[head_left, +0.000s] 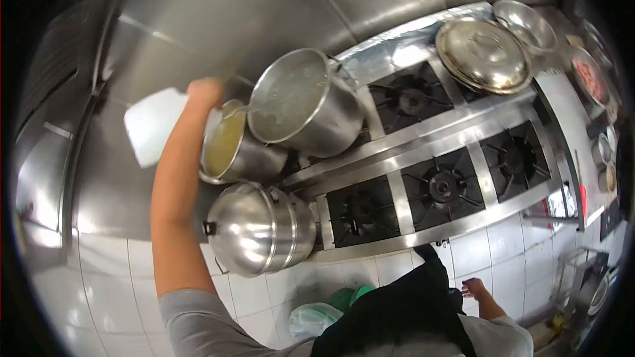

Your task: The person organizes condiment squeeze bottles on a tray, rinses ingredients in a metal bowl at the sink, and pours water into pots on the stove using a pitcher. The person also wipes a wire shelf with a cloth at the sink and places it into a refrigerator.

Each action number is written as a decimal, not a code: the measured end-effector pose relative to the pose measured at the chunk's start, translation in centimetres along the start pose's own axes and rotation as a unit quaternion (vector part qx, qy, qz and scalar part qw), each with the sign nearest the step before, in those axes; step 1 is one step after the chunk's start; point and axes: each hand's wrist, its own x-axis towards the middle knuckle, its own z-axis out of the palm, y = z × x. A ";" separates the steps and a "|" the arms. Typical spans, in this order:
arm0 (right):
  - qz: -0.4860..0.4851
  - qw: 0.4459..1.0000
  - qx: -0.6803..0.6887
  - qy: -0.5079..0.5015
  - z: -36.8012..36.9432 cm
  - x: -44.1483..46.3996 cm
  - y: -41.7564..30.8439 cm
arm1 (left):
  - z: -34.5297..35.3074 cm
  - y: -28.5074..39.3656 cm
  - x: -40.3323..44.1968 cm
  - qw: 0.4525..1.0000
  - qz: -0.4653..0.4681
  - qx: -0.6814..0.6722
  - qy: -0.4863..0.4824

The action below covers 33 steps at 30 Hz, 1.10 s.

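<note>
My left hand (206, 92) is closed around a white plastic jug (153, 129), raised over a smaller steel pot (254, 160) of yellowish liquid. To its right, a large steel pot (334, 119) contains cloudy liquid. A pale streak (239, 112) runs between the jug side and the large pot's rim; whether it is poured liquid, I cannot tell. Below stands a rounded steel steamer pot (243, 228) with its domed lid on. Low at the right, my right hand (473, 287) hangs beside the black apron, fingers apart and holding nothing.
A stove with several black burners (442, 186) runs rightward. A lidded pot (484, 56) sits at its back right, beside a steel bowl (524, 25). A pan of pinkish food (589, 79) stands on the right counter. Plastic bags (316, 319) lie on the tiled floor.
</note>
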 end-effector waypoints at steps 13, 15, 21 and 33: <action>-0.019 0.971 -0.221 -0.085 1.0 2.7 -4.7 | 13.2 -7.4 -21.0 0.878 -0.240 -0.278 0.308; -0.029 0.955 -0.276 -0.105 2.1 2.6 -7.2 | 17.0 -7.7 -31.3 0.845 -0.287 -0.376 0.248; -0.049 0.887 -0.441 -0.132 9.9 1.1 -14.0 | 31.5 -2.1 -66.4 0.522 -0.570 -0.625 0.108; -0.087 0.759 -0.632 -0.127 26.3 -7.9 -8.3 | 50.7 18.9 -106.8 0.212 -0.850 -0.339 0.342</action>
